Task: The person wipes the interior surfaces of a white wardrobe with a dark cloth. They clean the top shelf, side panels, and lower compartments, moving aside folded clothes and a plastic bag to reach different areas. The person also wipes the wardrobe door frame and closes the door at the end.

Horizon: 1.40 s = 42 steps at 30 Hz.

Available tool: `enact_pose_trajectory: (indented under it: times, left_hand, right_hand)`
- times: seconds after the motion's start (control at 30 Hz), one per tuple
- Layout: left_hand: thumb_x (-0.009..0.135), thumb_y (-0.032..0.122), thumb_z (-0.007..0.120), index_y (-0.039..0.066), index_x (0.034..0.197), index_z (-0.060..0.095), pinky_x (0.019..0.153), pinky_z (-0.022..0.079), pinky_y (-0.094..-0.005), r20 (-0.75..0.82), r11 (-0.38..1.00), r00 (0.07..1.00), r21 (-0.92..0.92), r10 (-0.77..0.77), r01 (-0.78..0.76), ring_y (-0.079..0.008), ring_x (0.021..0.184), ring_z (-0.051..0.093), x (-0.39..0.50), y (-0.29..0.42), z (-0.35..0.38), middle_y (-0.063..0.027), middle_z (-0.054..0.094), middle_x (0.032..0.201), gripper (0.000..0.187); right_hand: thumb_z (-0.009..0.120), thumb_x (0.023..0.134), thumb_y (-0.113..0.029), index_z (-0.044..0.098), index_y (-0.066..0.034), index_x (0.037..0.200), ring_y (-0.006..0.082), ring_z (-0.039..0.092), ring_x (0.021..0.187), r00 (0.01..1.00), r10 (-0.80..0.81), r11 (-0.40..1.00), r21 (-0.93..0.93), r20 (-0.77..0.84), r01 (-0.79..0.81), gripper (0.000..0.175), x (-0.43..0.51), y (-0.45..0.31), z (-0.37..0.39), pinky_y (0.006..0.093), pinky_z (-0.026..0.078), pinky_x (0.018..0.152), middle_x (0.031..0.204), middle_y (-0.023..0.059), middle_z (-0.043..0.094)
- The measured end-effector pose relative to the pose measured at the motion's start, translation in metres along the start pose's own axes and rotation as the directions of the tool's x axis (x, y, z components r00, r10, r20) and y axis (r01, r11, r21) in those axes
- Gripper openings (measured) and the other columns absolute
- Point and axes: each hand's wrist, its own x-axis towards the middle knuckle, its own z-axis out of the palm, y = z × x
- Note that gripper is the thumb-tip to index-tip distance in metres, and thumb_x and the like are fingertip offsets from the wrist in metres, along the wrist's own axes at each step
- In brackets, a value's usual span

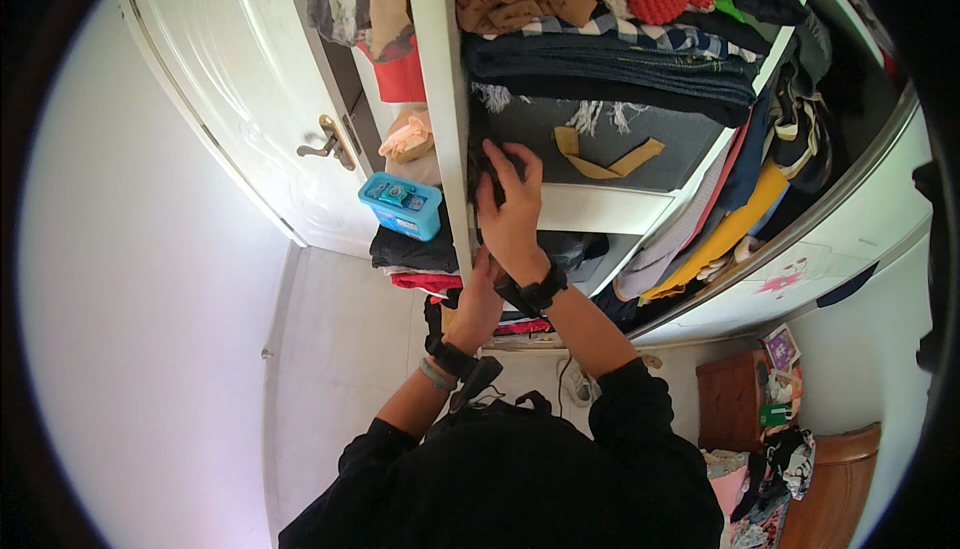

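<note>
My right hand [514, 207] is inside an open wardrobe, close to the inner side of its white upright panel [439, 98]. Its fingers are bent and apart, and I see nothing held in them. Dark material lies behind the fingertips, too shadowed to name. Lower down, my left hand [480, 309] is raised at the front edge of the panel; its fingertips are partly hidden, so its grip is unclear. Right of my right hand is a dark grey fabric storage box [525, 128] with a tan strap handle [611, 170]. Folded dark jeans [615, 68] are stacked above it.
Left of the panel, a light-blue plastic tub [401, 207] stands on folded dark clothes [412, 249]. A white door [247, 83] is at the left. Hanging clothes [697, 241] fill the right section. Shoes [577, 384] and a wooden cabinet [727, 399] are below.
</note>
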Motion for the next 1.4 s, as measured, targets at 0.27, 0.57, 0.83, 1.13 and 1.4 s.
enact_pose_trajectory:
  times: [0.27,0.57,0.83,1.13,1.4]
  left_hand:
    - [0.099,0.04,0.038,0.021,0.146,0.027,0.107,0.027,-0.0381,0.049,0.909,0.963,-0.321,-0.265,0.267,-0.0182,0.133,0.034,-0.005,-0.01,-0.014,-0.0009,0.039,0.143,0.051]
    - [0.103,0.034,0.029,0.01,0.136,0.036,0.112,0.026,-0.041,0.288,0.843,0.898,-0.337,-0.332,0.42,-0.0221,0.133,0.034,0.001,-0.043,-0.009,-0.0033,0.04,0.14,0.042]
    - [0.101,0.032,0.037,0.012,0.141,0.029,0.106,0.031,-0.0384,0.055,0.856,0.927,-0.366,-0.372,0.365,-0.0227,0.129,0.04,-0.009,-0.042,0.012,-0.0074,0.043,0.136,0.046]
    - [0.098,0.024,0.045,0.007,0.124,0.052,0.084,0.041,-0.0278,-0.439,0.998,0.896,0.027,0.058,-0.052,-0.014,0.097,0.057,-0.028,-0.015,0.045,-0.006,0.06,0.109,0.032]
    - [0.097,0.015,0.046,0.006,0.125,0.046,0.081,0.044,-0.0266,-0.629,0.949,0.715,0.142,0.307,-0.282,-0.0156,0.093,0.057,-0.051,0.016,0.058,-0.0072,0.059,0.106,0.03]
  right_hand:
    - [0.057,0.078,0.004,0.047,-0.0012,0.129,0.0355,0.064,0.095,0.953,-0.191,0.931,-0.264,0.236,0.252,0.052,0.017,0.002,-0.006,0.0389,0.057,0.071,0.132,0.0221,0.046]
    - [0.058,0.078,-0.006,0.05,0.0077,0.11,0.037,0.067,0.071,0.838,0.111,0.809,-0.538,0.535,0.237,0.036,0.053,0.0,0.011,0.0411,0.057,0.059,0.099,0.027,0.06]
    - [0.061,0.075,-0.003,0.048,0.001,0.116,0.0402,0.065,0.081,0.748,0.049,0.846,-0.425,0.661,0.32,0.043,0.034,0.003,-0.019,0.0447,0.056,0.067,0.107,0.019,0.06]
    - [0.057,0.072,0.014,0.053,-0.0062,0.115,0.0364,0.057,0.104,0.854,-0.072,0.95,0.297,0.516,-0.099,0.048,-0.021,0.056,-0.096,0.0387,0.048,0.088,0.113,0.0162,0.055]
    - [0.057,0.075,0.011,0.05,-0.0042,0.126,0.0381,0.051,0.117,0.977,0.017,0.711,0.684,0.212,-0.161,0.053,-0.022,0.019,-0.038,0.0399,0.041,0.099,0.13,0.02,0.05]
